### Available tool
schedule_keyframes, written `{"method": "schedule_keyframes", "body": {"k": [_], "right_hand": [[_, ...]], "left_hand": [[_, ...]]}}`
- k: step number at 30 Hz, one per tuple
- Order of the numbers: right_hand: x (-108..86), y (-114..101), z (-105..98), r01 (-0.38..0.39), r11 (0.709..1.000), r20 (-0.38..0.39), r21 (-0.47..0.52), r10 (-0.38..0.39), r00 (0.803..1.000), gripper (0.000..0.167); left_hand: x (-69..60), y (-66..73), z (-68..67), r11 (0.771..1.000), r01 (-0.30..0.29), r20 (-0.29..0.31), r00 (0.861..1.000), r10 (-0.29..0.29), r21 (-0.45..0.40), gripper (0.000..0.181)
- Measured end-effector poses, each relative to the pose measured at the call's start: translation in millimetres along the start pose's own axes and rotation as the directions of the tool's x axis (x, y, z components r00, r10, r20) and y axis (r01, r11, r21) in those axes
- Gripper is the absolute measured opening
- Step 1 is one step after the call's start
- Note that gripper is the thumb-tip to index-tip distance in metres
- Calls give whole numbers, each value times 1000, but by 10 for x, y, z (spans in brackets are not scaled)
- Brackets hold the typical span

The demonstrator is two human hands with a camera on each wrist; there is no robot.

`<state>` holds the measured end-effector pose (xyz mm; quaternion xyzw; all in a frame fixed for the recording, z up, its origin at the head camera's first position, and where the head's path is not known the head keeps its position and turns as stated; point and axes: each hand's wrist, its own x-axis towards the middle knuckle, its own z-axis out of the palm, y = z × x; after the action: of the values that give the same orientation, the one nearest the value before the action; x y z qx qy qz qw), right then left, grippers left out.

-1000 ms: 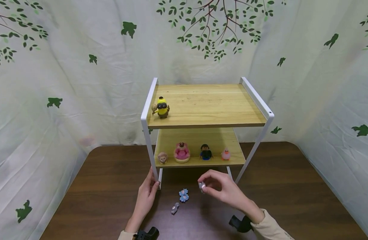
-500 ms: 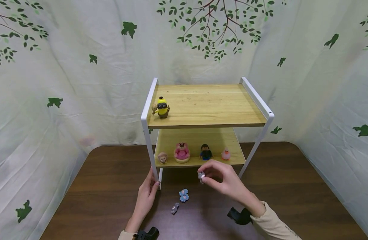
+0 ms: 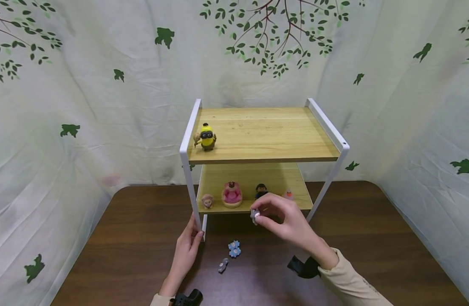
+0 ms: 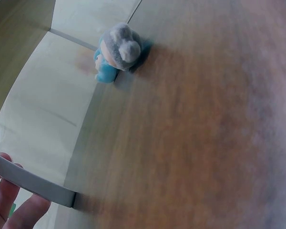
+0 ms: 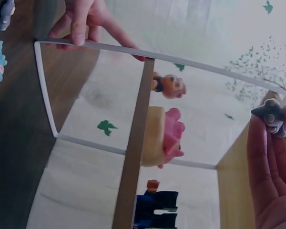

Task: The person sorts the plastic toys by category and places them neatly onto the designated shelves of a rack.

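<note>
My right hand (image 3: 292, 223) pinches a small grey figurine (image 3: 255, 216) between thumb and fingertips, just in front of the lower board's front edge. In the right wrist view the figurine (image 5: 270, 116) shows a grey body with a pale patch. My left hand (image 3: 186, 250) grips the white front left leg (image 3: 196, 214) of a two-tier shelf (image 3: 265, 134), low near the table. On the lower board stand a small tan-headed figure (image 3: 207, 201), a pink bear (image 3: 232, 194), a dark-clothed figure (image 3: 261, 189) and a pink bird-like figure (image 3: 288, 194); my right hand partly covers the last two.
A yellow goggled figure (image 3: 206, 137) stands at the upper board's left end. On the brown table (image 3: 135, 238), between my hands, lie a blue double figurine (image 3: 234, 249) and another grey figurine (image 3: 223, 265). A leaf-patterned cloth (image 3: 142, 106) surrounds the table.
My right hand has risen and moved forward toward the lower board with the grey figurine, now overlapping the dark-clothed figure in view. The left hand has stayed on the leg.
</note>
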<state>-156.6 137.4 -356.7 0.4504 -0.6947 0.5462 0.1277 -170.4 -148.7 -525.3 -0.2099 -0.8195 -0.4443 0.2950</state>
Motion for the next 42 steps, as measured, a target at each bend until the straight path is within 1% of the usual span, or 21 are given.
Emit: {"method": "schedule_keyframes", "body": {"k": [5, 12, 18, 26, 33, 42], "right_hand": [[68, -45, -13, 14, 1000, 1, 18, -14, 1000, 28], [158, -95, -43, 22, 1000, -15, 10, -22, 1000, 26], [227, -131, -74, 40, 999, -25, -1, -40, 999, 28], [307, -216, -107, 19, 1000, -56, -17, -20, 998, 28], [378, -267, -120, 10, 1000, -79, -7, -11, 997, 31], [491, -322, -146, 57, 998, -119, -8, -57, 991, 34]], "left_hand": [[10, 11, -10, 1000, 2, 2, 1000, -2, -1, 80], [13, 15, -13, 1000, 8, 5, 1000, -8, 4, 79], [10, 14, -16, 1000, 8, 2, 1000, -8, 9, 79], [10, -11, 1, 1000, -12, -13, 1000, 12, 12, 79], [12, 0, -5, 1000, 0, -5, 1000, 0, 10, 78], [14, -2, -5, 1000, 6, -5, 1000, -6, 16, 76]]}}
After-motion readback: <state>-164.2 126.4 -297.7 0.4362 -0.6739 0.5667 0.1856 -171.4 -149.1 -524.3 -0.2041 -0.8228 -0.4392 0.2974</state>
